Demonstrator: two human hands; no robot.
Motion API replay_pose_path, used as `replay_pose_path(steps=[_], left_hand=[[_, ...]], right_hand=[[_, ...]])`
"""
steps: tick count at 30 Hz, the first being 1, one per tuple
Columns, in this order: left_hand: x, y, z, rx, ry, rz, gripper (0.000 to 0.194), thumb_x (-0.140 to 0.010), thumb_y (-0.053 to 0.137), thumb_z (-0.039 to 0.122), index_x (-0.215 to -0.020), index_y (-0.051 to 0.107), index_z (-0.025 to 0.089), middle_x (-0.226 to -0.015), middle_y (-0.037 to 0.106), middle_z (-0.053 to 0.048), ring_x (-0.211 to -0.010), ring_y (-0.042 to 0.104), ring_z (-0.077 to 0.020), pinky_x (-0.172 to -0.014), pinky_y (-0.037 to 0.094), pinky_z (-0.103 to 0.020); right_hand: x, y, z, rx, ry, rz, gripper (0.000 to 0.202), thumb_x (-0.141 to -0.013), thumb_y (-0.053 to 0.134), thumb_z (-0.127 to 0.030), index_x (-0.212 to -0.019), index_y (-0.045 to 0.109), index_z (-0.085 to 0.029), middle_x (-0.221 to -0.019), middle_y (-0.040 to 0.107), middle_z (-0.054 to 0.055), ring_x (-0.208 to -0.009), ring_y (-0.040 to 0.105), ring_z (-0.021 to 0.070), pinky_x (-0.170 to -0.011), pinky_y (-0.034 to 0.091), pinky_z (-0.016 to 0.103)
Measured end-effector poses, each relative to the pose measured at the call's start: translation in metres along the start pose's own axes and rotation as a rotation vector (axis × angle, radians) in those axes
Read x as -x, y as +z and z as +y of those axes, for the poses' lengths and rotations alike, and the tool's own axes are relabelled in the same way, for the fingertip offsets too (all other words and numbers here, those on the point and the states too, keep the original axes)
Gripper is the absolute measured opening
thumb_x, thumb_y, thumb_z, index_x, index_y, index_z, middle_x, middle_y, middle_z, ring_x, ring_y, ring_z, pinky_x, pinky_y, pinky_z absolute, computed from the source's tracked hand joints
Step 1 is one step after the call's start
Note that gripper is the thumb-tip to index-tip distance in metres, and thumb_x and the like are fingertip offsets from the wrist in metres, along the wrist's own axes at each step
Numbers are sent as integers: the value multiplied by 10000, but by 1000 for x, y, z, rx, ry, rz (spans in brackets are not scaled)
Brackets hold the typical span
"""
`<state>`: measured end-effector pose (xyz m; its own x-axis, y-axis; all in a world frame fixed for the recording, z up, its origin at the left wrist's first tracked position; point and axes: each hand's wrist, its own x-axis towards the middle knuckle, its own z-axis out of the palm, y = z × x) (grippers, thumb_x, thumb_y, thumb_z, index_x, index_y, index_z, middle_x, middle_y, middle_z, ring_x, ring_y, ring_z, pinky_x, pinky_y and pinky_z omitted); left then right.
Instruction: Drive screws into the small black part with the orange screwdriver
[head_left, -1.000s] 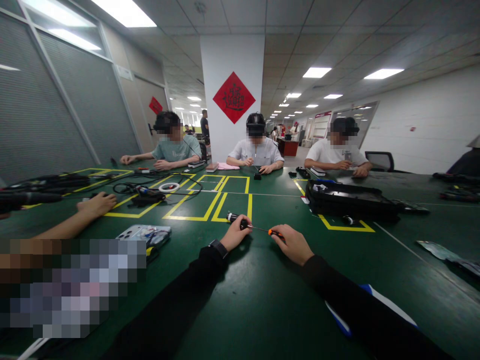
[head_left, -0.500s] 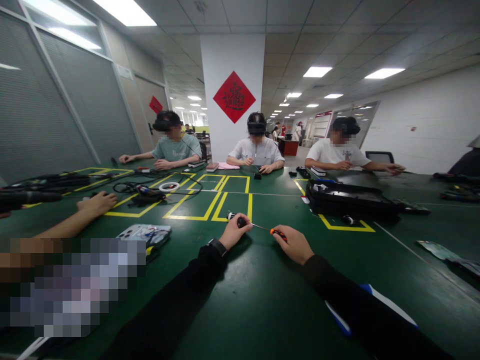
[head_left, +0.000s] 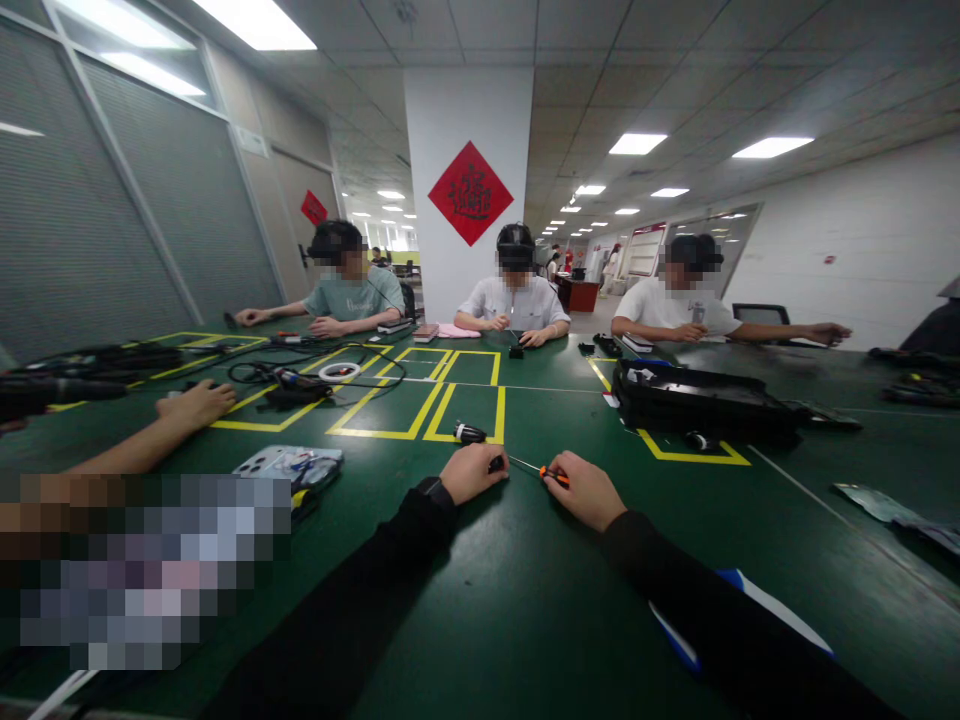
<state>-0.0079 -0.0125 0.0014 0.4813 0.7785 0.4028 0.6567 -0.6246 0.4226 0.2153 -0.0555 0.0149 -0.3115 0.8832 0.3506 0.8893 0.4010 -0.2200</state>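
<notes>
My left hand [head_left: 474, 474] is closed around a small black rounded part [head_left: 496, 464], most of which its fingers hide. Between my right hand's fingers [head_left: 589, 488] is a screwdriver [head_left: 553, 477] with an orange and black handle. Its thin metal shaft points left, toward the black part; whether the tip touches it I cannot tell. Just beyond my left hand, a black cylindrical piece with a white band [head_left: 469, 432] lies on the green table [head_left: 480, 620], by the yellow tape lines.
A black open case [head_left: 697, 400] stands at the right, with another black-and-white piece [head_left: 700, 441] in front. Cables and a white ring [head_left: 339, 372] lie to the left. Another person's arm [head_left: 142, 436] reaches in from the left. Three people sit across the table.
My left hand has rolled over and lowered slightly with the black part, uncovering the banded cylinder behind it. My right hand still grips the screwdriver, shifted a little. The right-hand co-worker's arm stretches farther out.
</notes>
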Motion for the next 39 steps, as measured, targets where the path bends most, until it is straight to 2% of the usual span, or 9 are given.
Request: replay_pose_path(steps=[4, 9, 13, 17, 22, 27, 31, 35, 39], left_hand=[[0, -7, 2, -95, 64, -74, 148, -714, 537, 323, -754, 612, 201, -751, 602, -17, -720, 538, -141, -628, 373, -225], [-2, -12, 0, 87, 88, -90, 191, -691, 567, 359, -740, 615, 181, -753, 599, -24, -719, 535, -138, -659, 391, -232], [-5, -14, 6, 458, -70, 134, 264, -703, 549, 402, -800, 572, 158, -710, 577, -16, -652, 531, -117, -643, 412, -242], [-11, -8, 27, 1034, -248, 291, 322, -739, 491, 446, -890, 506, 162, -687, 531, 4, -600, 524, -89, -581, 425, -219], [-13, 7, 63, 1474, -251, 234, 320, -762, 448, 474, -866, 484, 174, -848, 550, -25, -712, 552, -109, -682, 458, -273], [-10, 7, 72, 1260, -118, 186, 279, -826, 362, 415, -995, 441, 208, -1154, 479, -49, -1014, 485, -146, -900, 365, -319], [-8, 0, 45, 743, -14, 213, 326, -820, 384, 379, -1077, 440, 187, -1115, 493, -69, -1061, 434, -162, -942, 305, -315], [-1, -4, 2, 263, -145, 207, 243, -759, 472, 367, -864, 544, 160, -842, 552, -48, -793, 503, -160, -755, 392, -306], [6, -3, -23, 119, -198, 135, 234, -680, 557, 370, -776, 568, 156, -734, 546, -22, -647, 486, -130, -618, 389, -258]], right_hand=[[1, 0, -2, 61, -12, -27, 202, -792, 443, -368, -819, 545, -195, -811, 533, 18, -746, 507, 124, -621, 338, 207], [2, -1, -4, 84, -48, -11, 217, -787, 449, -385, -840, 539, -194, -821, 523, 29, -756, 500, 142, -617, 356, 221], [1, -10, -14, 73, -135, 112, 234, -774, 480, -360, -911, 528, -176, -878, 523, 62, -846, 479, 185, -711, 377, 278], [2, -17, -32, -72, -268, 143, 306, -754, 526, -329, -1015, 499, -172, -927, 528, 74, -876, 479, 194, -776, 389, 323], [3, -10, -47, -457, -215, 160, 543, -707, 584, -346, -1186, 379, -194, -1037, 523, 67, -877, 515, 169, -716, 454, 294], [-4, -3, -41, -709, -100, 176, 428, -728, 546, -263, -1140, 451, -190, -991, 572, 55, -820, 561, 146, -653, 486, 259], [-18, -13, -18, -687, -21, 170, 442, -686, 587, -267, -1107, 491, -173, -947, 599, 54, -791, 573, 147, -670, 479, 266], [-26, -32, 29, -470, 64, 76, 429, -641, 626, -308, -1039, 532, -179, -837, 612, 28, -706, 565, 137, -655, 454, 266], [-17, -44, 98, -196, 150, 40, 434, -644, 606, -378, -1025, 548, -178, -867, 599, 53, -735, 555, 174, -679, 433, 299]])
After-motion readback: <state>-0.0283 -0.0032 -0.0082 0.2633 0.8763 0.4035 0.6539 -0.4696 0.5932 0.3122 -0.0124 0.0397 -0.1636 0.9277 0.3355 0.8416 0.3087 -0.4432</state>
